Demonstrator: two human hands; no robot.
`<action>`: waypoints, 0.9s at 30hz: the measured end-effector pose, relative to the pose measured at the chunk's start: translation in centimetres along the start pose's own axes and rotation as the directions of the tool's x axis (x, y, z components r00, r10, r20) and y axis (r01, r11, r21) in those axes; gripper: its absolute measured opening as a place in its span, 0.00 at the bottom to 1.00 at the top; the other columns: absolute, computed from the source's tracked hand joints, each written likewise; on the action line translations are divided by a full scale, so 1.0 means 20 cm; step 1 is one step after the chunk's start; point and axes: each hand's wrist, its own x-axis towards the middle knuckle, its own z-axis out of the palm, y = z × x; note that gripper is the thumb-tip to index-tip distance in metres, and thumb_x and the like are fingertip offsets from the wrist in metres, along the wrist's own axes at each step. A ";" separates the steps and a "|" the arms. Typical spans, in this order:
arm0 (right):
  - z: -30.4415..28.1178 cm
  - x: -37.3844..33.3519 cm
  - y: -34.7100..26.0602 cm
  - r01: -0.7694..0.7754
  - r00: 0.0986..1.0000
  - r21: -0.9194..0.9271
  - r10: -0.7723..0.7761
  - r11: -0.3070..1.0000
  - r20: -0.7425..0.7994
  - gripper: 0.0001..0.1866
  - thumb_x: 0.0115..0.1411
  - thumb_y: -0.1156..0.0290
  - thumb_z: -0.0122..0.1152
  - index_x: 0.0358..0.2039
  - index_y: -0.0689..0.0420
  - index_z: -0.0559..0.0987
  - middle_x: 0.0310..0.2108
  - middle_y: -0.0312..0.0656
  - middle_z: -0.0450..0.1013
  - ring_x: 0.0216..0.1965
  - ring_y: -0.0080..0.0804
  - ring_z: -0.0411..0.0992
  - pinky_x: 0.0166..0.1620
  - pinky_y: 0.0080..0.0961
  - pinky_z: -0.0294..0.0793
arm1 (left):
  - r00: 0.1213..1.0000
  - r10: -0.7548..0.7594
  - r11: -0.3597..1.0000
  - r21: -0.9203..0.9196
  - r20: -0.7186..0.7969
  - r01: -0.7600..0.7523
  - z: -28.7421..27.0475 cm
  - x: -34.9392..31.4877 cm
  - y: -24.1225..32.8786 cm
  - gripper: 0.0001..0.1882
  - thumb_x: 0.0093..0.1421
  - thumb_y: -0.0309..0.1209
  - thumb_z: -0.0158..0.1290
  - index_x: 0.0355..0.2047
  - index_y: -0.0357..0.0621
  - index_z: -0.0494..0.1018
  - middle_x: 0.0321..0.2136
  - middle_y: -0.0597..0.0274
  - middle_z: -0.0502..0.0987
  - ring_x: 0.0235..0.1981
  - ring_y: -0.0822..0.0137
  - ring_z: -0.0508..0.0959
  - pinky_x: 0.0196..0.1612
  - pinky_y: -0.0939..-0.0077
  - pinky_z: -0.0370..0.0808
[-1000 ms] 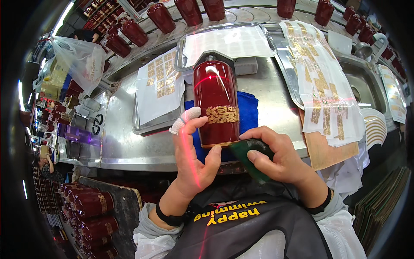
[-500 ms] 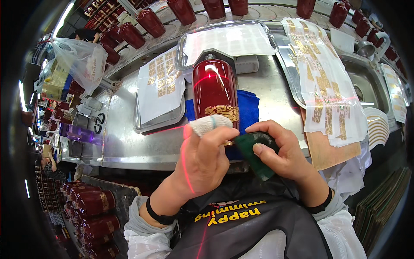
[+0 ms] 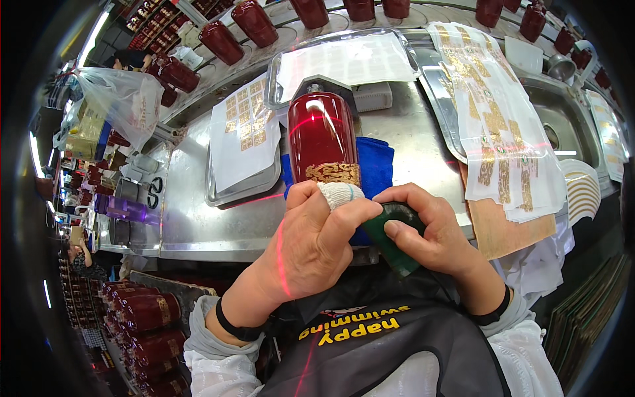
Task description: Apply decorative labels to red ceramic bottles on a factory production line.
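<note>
Your right grip (image 3: 430, 233) is clamped on the green scraper (image 3: 391, 250). Your left grip (image 3: 311, 235) is curled, overlapping the lower end of the red bottle (image 3: 322, 135); its hold cannot be determined. The bottle lies over blue cloth (image 3: 377, 162), neck pointing away from you.

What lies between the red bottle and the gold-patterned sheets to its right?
Right of the bottle, the head view shows a blue cloth, then steel tabletop, then a metal tray.
</note>
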 end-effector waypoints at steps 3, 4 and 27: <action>0.00 0.00 0.00 0.013 1.000 -0.012 -0.013 1.000 0.002 0.16 0.54 0.72 0.56 0.45 0.61 0.74 0.32 0.48 0.75 0.32 0.36 0.77 0.36 0.28 0.74 | 1.000 0.002 1.000 -0.006 0.000 -0.002 0.01 0.00 0.00 0.38 0.36 0.13 0.50 0.52 0.48 0.66 0.36 0.59 0.74 0.34 0.56 0.73 0.44 0.62 0.63; 0.00 0.00 0.00 0.017 1.000 -0.003 -0.017 1.000 0.003 0.16 0.54 0.72 0.56 0.45 0.61 0.74 0.32 0.48 0.75 0.32 0.36 0.77 0.36 0.28 0.74 | 1.000 -0.002 1.000 -0.016 -0.001 0.001 0.01 0.00 -0.01 0.38 0.36 0.13 0.50 0.52 0.48 0.66 0.35 0.59 0.74 0.34 0.56 0.73 0.44 0.62 0.63; 0.03 0.04 -0.08 0.095 0.995 -0.100 -0.092 0.990 0.035 0.16 0.54 0.73 0.56 0.45 0.59 0.73 0.27 0.50 0.74 0.26 0.44 0.76 0.31 0.32 0.73 | 0.936 -0.263 0.959 -0.166 -0.235 0.228 0.05 -0.17 -0.01 0.27 0.46 0.15 0.53 0.50 0.36 0.65 0.44 0.50 0.70 0.44 0.54 0.71 0.50 0.63 0.66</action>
